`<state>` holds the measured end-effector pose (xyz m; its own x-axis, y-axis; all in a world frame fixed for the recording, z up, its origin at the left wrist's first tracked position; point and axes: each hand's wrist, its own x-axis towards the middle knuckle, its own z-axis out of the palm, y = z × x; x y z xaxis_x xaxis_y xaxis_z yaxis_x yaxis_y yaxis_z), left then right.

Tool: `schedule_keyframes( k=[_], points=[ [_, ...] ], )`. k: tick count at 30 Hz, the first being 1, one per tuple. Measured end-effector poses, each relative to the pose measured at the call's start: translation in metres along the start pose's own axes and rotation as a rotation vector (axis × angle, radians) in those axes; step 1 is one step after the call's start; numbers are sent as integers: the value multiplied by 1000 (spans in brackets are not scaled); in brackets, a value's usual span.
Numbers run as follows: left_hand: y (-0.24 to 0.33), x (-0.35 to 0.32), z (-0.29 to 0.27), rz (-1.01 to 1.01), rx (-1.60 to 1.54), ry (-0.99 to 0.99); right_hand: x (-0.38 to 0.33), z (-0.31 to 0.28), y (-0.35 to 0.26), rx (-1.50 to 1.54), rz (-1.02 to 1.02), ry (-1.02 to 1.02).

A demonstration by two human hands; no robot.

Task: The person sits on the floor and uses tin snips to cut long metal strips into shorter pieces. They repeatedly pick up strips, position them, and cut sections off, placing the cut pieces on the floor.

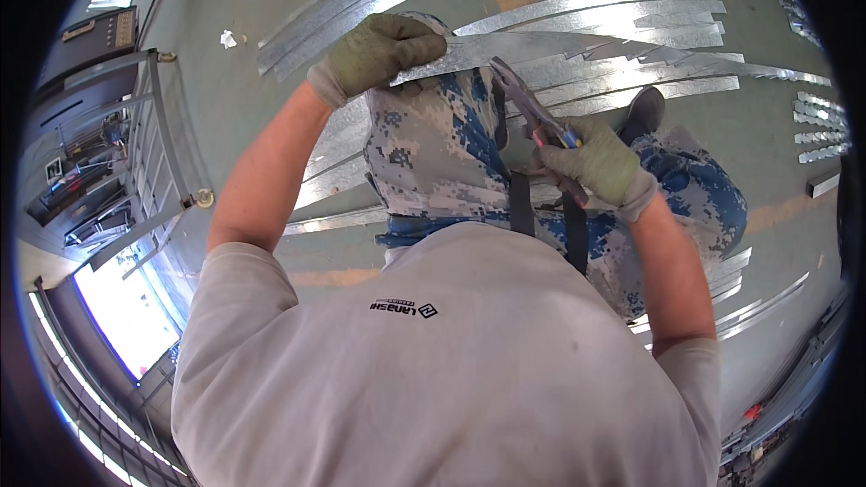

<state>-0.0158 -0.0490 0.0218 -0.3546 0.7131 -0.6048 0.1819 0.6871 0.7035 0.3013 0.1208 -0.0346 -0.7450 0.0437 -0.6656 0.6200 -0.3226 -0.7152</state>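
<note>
My left hand [383,52], in an olive work glove, is closed around one end of a long, thin galvanized metal strip [471,51] above my left knee. From there the strip runs to the right over other metal pieces. In my right hand [595,167], gloved alike, is a pair of metal shears [525,101] with dark jaws; red and blue show near the grip. The tips of the shears point up and left, at the strip's near edge. Whether the blades touch the metal, I cannot tell.
Long metal strips [586,11] lie in overlapping rows on the green floor [230,95], beyond and beneath my legs. Short wavy metal pieces [819,117] lie at the far right. A metal frame on casters [205,198] stands at left. My dark shoe [644,111] rests beside the strips.
</note>
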Motion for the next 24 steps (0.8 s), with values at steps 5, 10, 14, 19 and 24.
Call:
schedule_keyframes(
  k=[5, 10, 14, 19, 24],
  points=[
    [-4, -1, 2, -23, -22, 45, 5, 9, 8, 73, -12, 6],
    [9, 4, 1, -31, 192, -66, 11, 6, 11, -114, -1, 77],
    [6, 3, 3, -7, 103, -45, 3, 29, 7, -119, 26, 133],
    [21, -4, 9, -41, 39, -25, 5, 42, 13, -16, 82, 116],
    [13, -2, 7, -38, 22, -42, 4, 50, 11, -14, 61, 146]
  ],
)
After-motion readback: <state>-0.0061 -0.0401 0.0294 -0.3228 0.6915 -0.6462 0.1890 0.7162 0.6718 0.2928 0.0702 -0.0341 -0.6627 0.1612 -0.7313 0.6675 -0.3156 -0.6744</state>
